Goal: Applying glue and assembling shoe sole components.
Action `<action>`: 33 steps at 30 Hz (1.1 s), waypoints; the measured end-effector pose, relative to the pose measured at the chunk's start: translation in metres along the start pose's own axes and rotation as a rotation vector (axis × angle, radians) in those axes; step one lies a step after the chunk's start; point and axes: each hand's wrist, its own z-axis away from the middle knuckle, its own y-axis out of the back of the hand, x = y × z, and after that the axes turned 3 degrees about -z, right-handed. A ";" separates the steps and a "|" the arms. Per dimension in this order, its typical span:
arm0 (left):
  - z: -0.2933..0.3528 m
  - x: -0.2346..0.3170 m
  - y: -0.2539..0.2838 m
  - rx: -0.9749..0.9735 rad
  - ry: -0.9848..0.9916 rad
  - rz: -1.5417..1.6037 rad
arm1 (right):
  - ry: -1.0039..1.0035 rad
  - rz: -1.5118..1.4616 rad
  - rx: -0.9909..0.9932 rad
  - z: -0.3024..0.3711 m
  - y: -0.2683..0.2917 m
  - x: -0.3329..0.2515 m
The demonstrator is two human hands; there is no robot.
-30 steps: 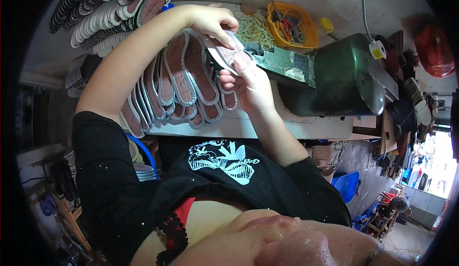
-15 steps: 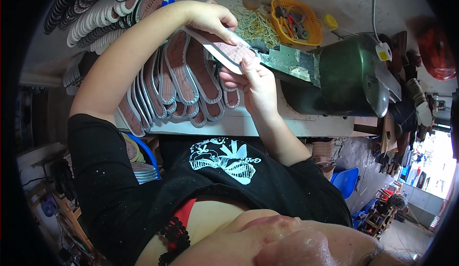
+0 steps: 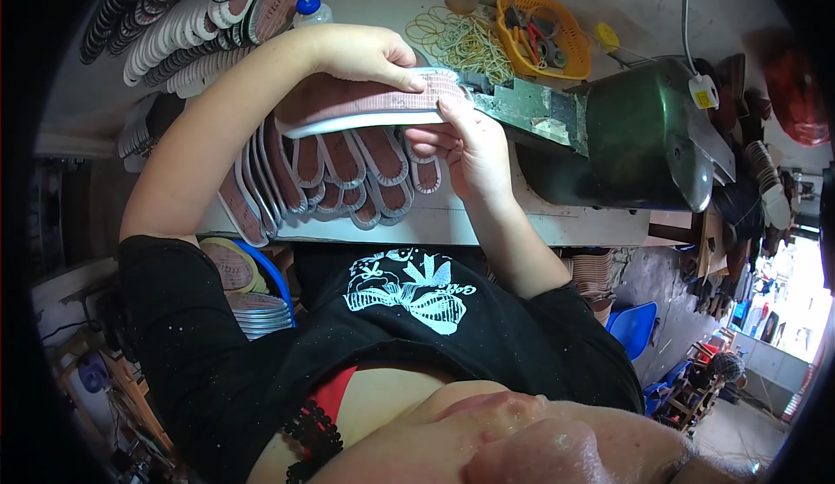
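Since half a second ago, the shoe sole (image 3: 365, 103) has turned flat and its toe now touches the green machine (image 3: 644, 136). Left hand (image 3: 370, 56) grips it from above, right hand (image 3: 465, 140) pinches it from below, beside the machine. It seems she trims the edge. Sole is reddish-brown, ribbed, with white rim.

A long flat rubber shoe sole (image 3: 370, 101) lies across both hands, the left hand (image 3: 365, 53) on top, the right hand (image 3: 461, 145) beneath, its tip touching the bulky metal bench machine (image 3: 644, 132) to the right. Overlapping flat soles (image 3: 339, 175) lie beneath on the workbench (image 3: 487, 223); behind, loose rubber bands (image 3: 461, 40) sit left of a plastic basket (image 3: 544, 27)
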 end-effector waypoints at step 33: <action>-0.006 0.027 -0.032 0.260 0.440 0.344 | -0.069 0.171 -0.126 0.044 0.031 -0.007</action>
